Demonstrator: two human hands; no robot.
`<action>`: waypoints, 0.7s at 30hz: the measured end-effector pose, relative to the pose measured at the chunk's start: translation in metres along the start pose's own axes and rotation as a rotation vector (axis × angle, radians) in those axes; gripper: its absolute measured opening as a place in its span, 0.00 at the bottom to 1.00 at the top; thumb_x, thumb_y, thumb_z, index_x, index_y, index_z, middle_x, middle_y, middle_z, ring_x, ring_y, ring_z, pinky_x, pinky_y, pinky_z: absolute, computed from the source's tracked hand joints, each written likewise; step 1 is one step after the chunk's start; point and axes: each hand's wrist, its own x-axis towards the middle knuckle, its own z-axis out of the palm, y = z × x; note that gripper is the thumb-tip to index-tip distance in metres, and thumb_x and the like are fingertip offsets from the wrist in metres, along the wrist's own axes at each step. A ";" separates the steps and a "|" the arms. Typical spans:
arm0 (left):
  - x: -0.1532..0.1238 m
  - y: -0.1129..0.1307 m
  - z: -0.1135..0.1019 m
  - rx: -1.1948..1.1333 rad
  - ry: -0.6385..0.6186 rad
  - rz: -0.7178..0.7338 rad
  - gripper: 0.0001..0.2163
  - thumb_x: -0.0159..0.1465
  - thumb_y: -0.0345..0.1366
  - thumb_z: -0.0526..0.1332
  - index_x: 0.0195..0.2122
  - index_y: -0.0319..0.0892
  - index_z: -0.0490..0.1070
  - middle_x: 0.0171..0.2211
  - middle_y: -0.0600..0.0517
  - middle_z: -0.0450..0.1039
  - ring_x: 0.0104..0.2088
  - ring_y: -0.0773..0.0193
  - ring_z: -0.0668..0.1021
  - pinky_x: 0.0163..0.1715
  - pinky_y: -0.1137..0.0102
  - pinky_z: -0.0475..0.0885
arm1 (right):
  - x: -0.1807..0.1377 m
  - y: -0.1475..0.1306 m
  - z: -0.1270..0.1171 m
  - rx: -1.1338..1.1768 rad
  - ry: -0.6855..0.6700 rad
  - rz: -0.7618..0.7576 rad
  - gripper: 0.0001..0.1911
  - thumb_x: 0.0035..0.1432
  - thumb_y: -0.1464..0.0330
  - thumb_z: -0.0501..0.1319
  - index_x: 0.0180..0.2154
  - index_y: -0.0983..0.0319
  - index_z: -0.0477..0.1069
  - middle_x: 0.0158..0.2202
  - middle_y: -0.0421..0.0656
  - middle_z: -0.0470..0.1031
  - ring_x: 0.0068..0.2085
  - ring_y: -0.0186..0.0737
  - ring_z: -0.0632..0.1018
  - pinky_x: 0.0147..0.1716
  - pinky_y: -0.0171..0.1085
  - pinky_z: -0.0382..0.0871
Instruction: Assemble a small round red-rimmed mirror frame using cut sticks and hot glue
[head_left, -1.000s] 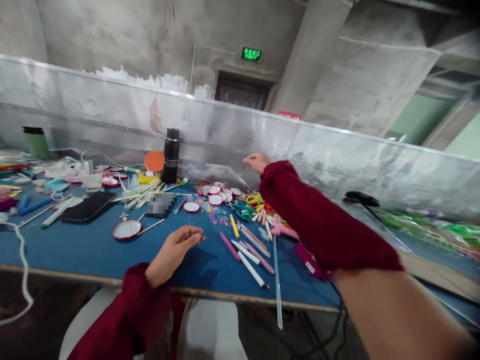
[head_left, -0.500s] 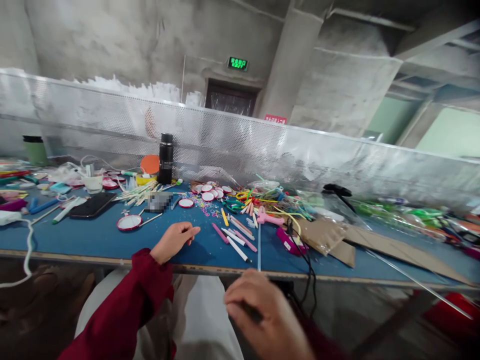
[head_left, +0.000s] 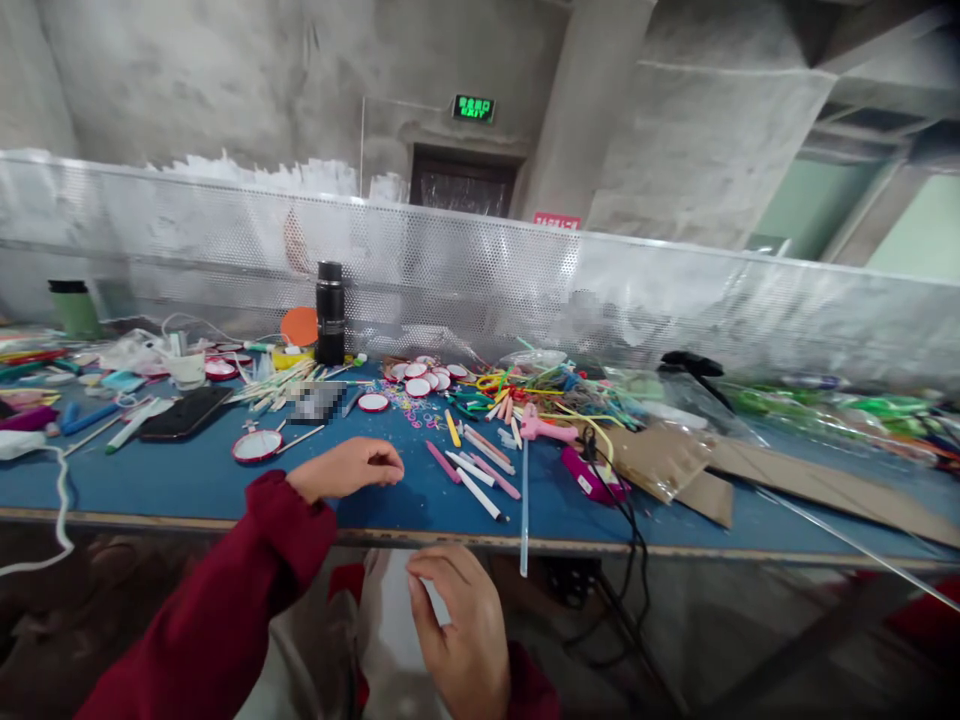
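My left hand (head_left: 349,468) rests on the blue table (head_left: 187,485) near its front edge, fingers curled with the tips pressed together; what they pinch is too small to see. My right hand (head_left: 454,625) hovers below the table edge over my lap, back towards me, fingers bent in; anything in them is hidden. Pink and white sticks (head_left: 472,472) lie just right of the left hand. A clear thin tube (head_left: 523,505) sticks out over the edge. A red-rimmed round disc (head_left: 256,446) lies to the left hand's left.
Behind are a black phone (head_left: 186,411), a black flask (head_left: 330,313), several red-rimmed discs (head_left: 417,380), a pink glue gun (head_left: 546,428) and a magenta tool with a black cable (head_left: 589,476). Cardboard (head_left: 795,482) lies right. A perforated metal screen (head_left: 525,290) closes the back.
My right arm has pulled back from its reach over the far table down to my lap. The left hand stays in the same spot on the table.
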 end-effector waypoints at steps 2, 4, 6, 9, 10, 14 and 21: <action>0.016 0.001 -0.014 0.189 0.044 0.044 0.12 0.61 0.43 0.63 0.42 0.44 0.77 0.41 0.50 0.80 0.41 0.59 0.79 0.43 0.70 0.70 | -0.002 -0.006 0.005 0.028 0.000 0.014 0.08 0.63 0.69 0.56 0.36 0.55 0.74 0.35 0.43 0.79 0.37 0.45 0.80 0.36 0.43 0.76; 0.039 -0.002 -0.023 0.447 0.299 0.002 0.11 0.62 0.37 0.61 0.44 0.45 0.78 0.45 0.48 0.79 0.46 0.57 0.78 0.48 0.67 0.69 | -0.002 -0.013 0.009 0.060 0.001 0.010 0.09 0.62 0.69 0.56 0.36 0.53 0.74 0.34 0.42 0.79 0.36 0.46 0.80 0.35 0.44 0.76; 0.061 -0.011 -0.026 0.513 0.438 -0.057 0.15 0.63 0.30 0.56 0.49 0.41 0.76 0.53 0.41 0.75 0.55 0.52 0.73 0.56 0.62 0.64 | -0.001 -0.019 0.013 0.095 0.028 -0.032 0.09 0.60 0.69 0.56 0.36 0.50 0.74 0.33 0.41 0.80 0.35 0.48 0.81 0.32 0.45 0.77; 0.083 -0.027 -0.022 0.558 0.528 -0.140 0.15 0.62 0.26 0.55 0.47 0.38 0.76 0.53 0.35 0.73 0.58 0.46 0.70 0.57 0.56 0.62 | 0.000 -0.022 0.016 0.148 0.081 -0.116 0.10 0.56 0.67 0.58 0.37 0.46 0.73 0.31 0.40 0.80 0.30 0.50 0.81 0.26 0.47 0.77; 0.086 -0.033 -0.020 0.567 0.546 -0.170 0.14 0.61 0.27 0.56 0.44 0.38 0.77 0.50 0.34 0.74 0.57 0.44 0.71 0.56 0.54 0.62 | 0.000 -0.022 0.017 0.161 0.092 -0.133 0.10 0.55 0.67 0.58 0.37 0.46 0.73 0.30 0.39 0.80 0.29 0.50 0.80 0.24 0.47 0.77; 0.086 -0.045 -0.017 0.599 0.581 -0.234 0.09 0.60 0.29 0.57 0.32 0.38 0.78 0.38 0.35 0.77 0.50 0.42 0.73 0.51 0.51 0.64 | 0.000 -0.022 0.015 0.167 0.113 -0.157 0.11 0.56 0.69 0.58 0.38 0.47 0.73 0.30 0.40 0.80 0.28 0.48 0.80 0.24 0.46 0.76; 0.050 -0.021 -0.018 0.639 0.575 -0.076 0.07 0.61 0.32 0.60 0.29 0.42 0.78 0.39 0.40 0.77 0.48 0.46 0.73 0.52 0.55 0.63 | 0.026 -0.028 -0.001 0.211 0.047 0.013 0.08 0.63 0.70 0.57 0.37 0.57 0.76 0.37 0.44 0.80 0.40 0.43 0.80 0.42 0.42 0.74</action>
